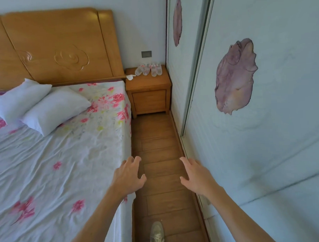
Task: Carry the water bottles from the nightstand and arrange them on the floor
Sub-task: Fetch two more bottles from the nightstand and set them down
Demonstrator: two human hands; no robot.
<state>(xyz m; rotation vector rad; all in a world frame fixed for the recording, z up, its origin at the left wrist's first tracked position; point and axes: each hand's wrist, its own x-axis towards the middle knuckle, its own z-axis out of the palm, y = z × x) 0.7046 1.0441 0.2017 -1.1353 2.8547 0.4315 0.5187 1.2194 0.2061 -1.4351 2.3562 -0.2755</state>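
Several clear plastic water bottles (149, 70) with red labels lie side by side at the back of a wooden nightstand (149, 98), far ahead between the bed and the wardrobe. My left hand (129, 177) and my right hand (195, 176) are stretched out in front of me over the wooden floor (159, 139), both with fingers spread and holding nothing. Both hands are well short of the nightstand.
A bed (56, 162) with a floral sheet and two white pillows (39, 106) fills the left. A sliding wardrobe (255, 116) with pale doors lines the right, leaving a narrow floor aisle. A white crumpled object (130, 77) lies on the nightstand's left. My shoe (157, 234) is below.
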